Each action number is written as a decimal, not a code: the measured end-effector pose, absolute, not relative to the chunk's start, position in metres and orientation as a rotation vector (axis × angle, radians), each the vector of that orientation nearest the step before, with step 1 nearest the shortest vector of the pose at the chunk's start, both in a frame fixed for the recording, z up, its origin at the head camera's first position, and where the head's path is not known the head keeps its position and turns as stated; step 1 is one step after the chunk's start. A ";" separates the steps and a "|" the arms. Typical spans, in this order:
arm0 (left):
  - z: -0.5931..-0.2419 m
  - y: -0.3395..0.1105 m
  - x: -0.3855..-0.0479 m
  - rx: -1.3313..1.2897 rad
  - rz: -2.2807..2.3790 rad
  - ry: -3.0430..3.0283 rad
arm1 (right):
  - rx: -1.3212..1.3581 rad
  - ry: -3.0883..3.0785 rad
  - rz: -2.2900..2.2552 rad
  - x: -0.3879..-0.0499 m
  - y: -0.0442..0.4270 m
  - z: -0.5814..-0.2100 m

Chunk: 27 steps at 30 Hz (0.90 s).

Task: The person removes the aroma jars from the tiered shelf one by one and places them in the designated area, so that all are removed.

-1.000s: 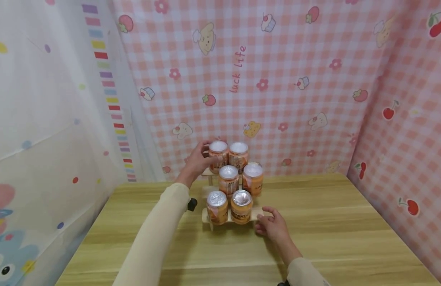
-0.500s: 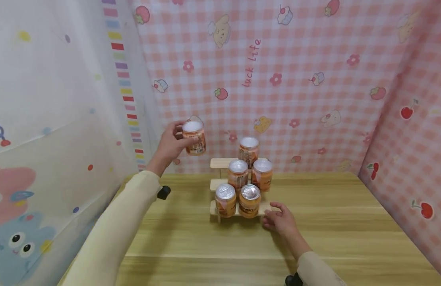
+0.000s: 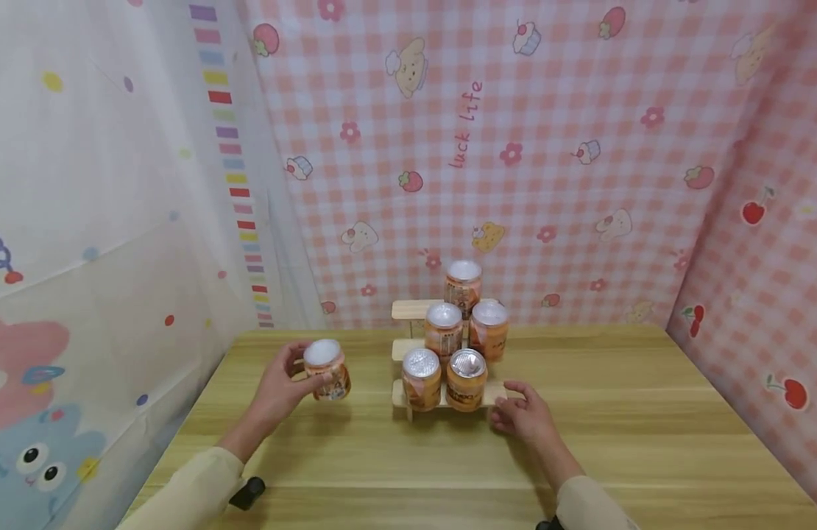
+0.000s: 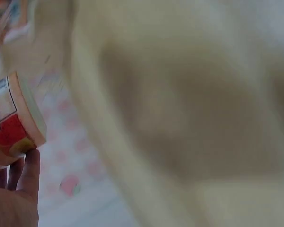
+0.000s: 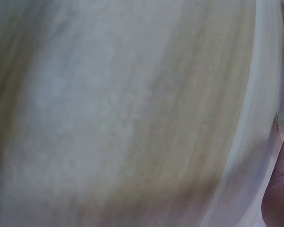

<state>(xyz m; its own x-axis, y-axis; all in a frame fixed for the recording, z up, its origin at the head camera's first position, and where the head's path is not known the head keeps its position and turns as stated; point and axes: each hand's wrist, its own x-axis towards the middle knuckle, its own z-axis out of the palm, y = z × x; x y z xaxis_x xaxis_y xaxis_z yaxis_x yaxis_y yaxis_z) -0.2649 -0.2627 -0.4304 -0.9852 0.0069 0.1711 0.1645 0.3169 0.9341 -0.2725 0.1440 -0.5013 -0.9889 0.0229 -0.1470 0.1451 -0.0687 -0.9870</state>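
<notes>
Your left hand curls round an orange can, thumb across the near side, fingers behind. The can is silver lid up, left of the wooden rack and apart from it; whether its base meets the table, cannot tell. Your right hand grips the right end of the rack's lowest step, fingers bent in. Five other cans stand there: one top, two middle, two lowest. Sleeve fills much of the left wrist view.
</notes>
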 end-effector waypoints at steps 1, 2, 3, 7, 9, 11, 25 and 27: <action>-0.438 -0.258 -0.261 -0.158 -1.774 -2.432 | 0.191 2.087 -2.228 -0.272 0.145 -0.502; -0.444 -0.254 -0.258 -0.162 -1.805 -2.419 | 0.188 2.085 -2.230 -0.272 0.145 -0.502; -0.449 -0.249 -0.255 -0.169 -1.838 -2.404 | 0.189 2.086 -2.230 -0.272 0.146 -0.502; -0.462 -0.233 -0.248 -0.211 -1.909 -2.390 | 0.202 2.076 -2.229 -0.272 0.147 -0.501; -0.466 -0.227 -0.245 -0.223 -1.923 -2.391 | 0.200 2.064 -2.234 -0.272 0.146 -0.501; -0.470 -0.223 -0.242 -0.238 -1.919 -2.397 | 0.204 2.057 -2.238 -0.272 0.145 -0.503; -0.489 -0.215 -0.235 -0.362 -1.993 -2.487 | 0.219 2.029 -2.278 -0.272 0.142 -0.506; -0.492 -0.216 -0.235 -0.383 -2.006 -2.507 | 0.212 2.029 -2.274 -0.272 0.142 -0.506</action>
